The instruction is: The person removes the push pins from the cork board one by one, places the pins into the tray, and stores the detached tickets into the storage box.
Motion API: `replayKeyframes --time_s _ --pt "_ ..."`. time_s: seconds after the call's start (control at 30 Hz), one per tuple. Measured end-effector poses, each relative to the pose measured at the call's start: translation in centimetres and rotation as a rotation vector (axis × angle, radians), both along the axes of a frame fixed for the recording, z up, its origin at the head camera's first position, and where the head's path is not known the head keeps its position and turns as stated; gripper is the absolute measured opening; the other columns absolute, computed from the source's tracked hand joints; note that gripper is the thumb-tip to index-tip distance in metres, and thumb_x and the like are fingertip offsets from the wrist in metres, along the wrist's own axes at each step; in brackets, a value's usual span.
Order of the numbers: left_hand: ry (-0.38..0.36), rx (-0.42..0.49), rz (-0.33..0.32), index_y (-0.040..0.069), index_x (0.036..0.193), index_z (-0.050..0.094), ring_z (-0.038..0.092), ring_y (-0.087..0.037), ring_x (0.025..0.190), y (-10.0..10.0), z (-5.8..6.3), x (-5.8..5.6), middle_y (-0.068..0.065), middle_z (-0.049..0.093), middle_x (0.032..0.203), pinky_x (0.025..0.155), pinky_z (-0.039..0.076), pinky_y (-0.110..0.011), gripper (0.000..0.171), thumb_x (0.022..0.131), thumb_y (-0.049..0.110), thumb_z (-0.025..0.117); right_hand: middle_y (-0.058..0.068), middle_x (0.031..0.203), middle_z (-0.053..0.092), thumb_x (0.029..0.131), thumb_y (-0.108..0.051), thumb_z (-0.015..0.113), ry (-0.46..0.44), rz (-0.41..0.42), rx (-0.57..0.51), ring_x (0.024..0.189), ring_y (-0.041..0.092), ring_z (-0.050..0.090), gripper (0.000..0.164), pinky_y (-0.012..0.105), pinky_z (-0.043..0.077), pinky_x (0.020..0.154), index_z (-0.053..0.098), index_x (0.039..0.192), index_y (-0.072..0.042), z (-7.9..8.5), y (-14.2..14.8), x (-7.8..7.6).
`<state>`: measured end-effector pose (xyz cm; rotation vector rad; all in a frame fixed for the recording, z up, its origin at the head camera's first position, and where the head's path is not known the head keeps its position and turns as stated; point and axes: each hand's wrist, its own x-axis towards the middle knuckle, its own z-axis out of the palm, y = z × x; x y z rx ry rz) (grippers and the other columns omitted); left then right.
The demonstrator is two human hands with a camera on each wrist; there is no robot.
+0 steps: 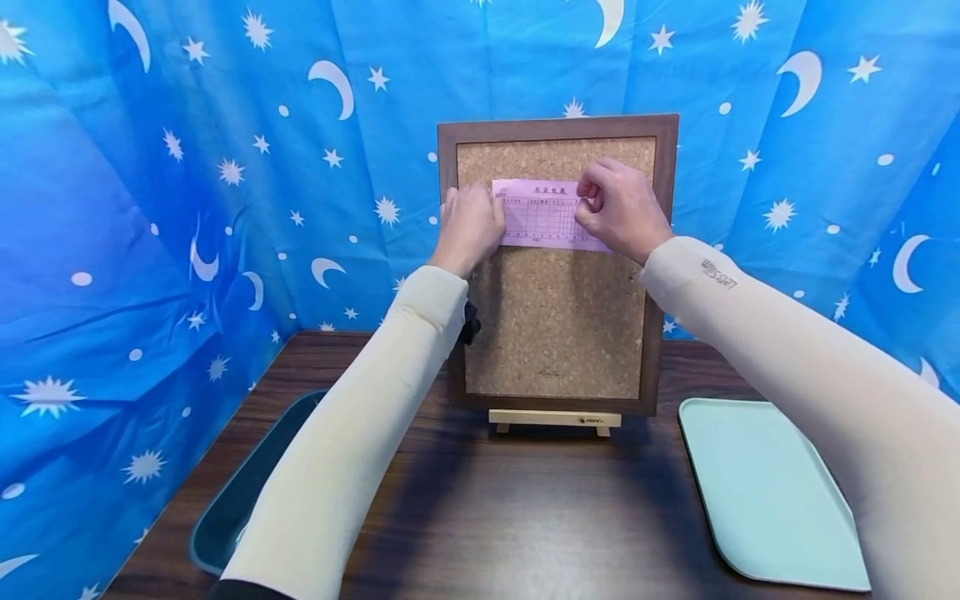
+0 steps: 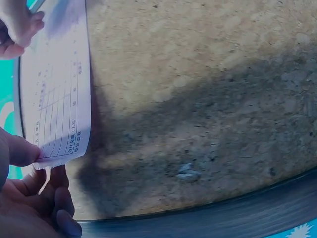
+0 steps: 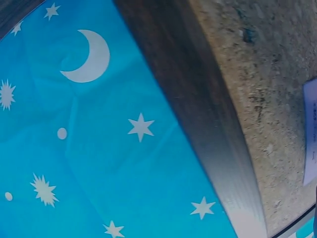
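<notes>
A pink printed receipt slip [image 1: 536, 218] lies across the upper part of a wood-framed corkboard [image 1: 555, 325] in the head view. My left hand [image 1: 472, 218] pinches the slip's left end; the left wrist view has the thumb on the printed side and fingers behind the rough edge [image 2: 47, 165]. With fingers curled, my right hand [image 1: 622, 204] holds the slip near its upper right corner, which the hand covers. I cannot tell whether something small sits between the right fingertips. Only a strip of the slip [image 3: 311, 139] appears in the right wrist view.
The corkboard leans on a small wooden easel [image 1: 555, 418] on a dark wood table [image 1: 510, 500]. A pale green tray [image 1: 772, 492] lies at the right. At the left is a dark teal tray [image 1: 225, 521], partly behind my sleeve. A blue star-patterned curtain [image 1: 225, 100] hangs behind.
</notes>
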<state>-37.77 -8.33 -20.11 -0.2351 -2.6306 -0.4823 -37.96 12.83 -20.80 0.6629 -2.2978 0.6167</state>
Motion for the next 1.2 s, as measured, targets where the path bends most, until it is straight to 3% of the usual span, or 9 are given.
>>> replayKeyframes --time_s 0.2,0.4,0.6,0.77,1.0,1.2 --pt "-0.006 0.103 -0.057 0.005 0.110 0.052 0.058 -0.023 0.089 0.0 0.7 1.0 -0.009 0.062 0.096 0.079 0.044 -0.037 0.024 0.101 0.024 0.042 0.009 0.084 0.053 0.079 -0.003 0.061 0.027 -0.009 -0.014 0.076 0.022 0.051 0.006 0.033 0.041 0.068 0.059 0.085 -0.002 -0.6 1.6 1.1" --pt "0.031 0.137 -0.084 0.005 0.110 0.050 0.056 -0.020 0.082 -1.2 1.0 2.1 -0.009 0.062 0.097 0.069 0.043 -0.033 0.021 0.101 0.023 0.044 0.009 0.079 0.053 0.078 0.000 0.060 0.107 0.035 -0.028 0.070 0.022 0.050 0.003 0.032 0.039 0.063 0.059 0.081 -0.001 -1.6 3.4 2.2" --pt "0.026 0.185 -0.111 0.004 0.110 0.048 0.055 -0.020 0.080 -2.6 1.0 3.3 -0.012 0.059 0.102 0.059 0.043 -0.031 0.021 0.101 0.023 0.043 0.009 0.080 0.053 0.080 -0.002 0.064 0.068 0.023 -0.020 0.072 0.022 0.051 0.005 0.034 0.042 0.064 0.060 0.082 -0.002 -3.2 5.5 3.7" --pt "0.025 0.226 -0.120 0.004 0.111 0.048 0.057 -0.020 0.081 -4.0 0.8 4.3 -0.013 0.059 0.106 0.059 0.045 -0.030 0.022 0.100 0.023 0.044 0.008 0.080 0.053 0.078 -0.002 0.065 0.087 0.056 -0.005 0.070 0.020 0.051 0.006 0.032 0.043 0.062 0.060 0.081 -0.002 -4.8 7.3 4.8" --pt "0.027 0.218 -0.117 0.004 0.111 0.047 0.059 -0.023 0.080 -6.4 -0.1 5.8 -0.016 0.060 0.108 0.053 0.043 -0.032 0.021 0.101 0.022 0.043 0.007 0.081 0.054 0.077 -0.001 0.069 0.068 0.067 0.019 0.070 0.017 0.052 0.010 0.033 0.046 0.062 0.061 0.084 -0.004 -7.3 9.0 6.2" --pt "0.036 0.173 -0.130 0.002 0.111 0.047 0.059 -0.027 0.081 -8.9 -0.9 8.2 -0.017 0.059 0.108 0.058 0.048 -0.035 0.021 0.100 0.020 0.044 0.004 0.080 0.055 0.073 0.003 0.072 0.059 0.055 0.015 0.068 0.016 0.053 0.016 0.033 0.048 0.060 0.063 0.083 -0.004 -10.0 11.1 8.4"
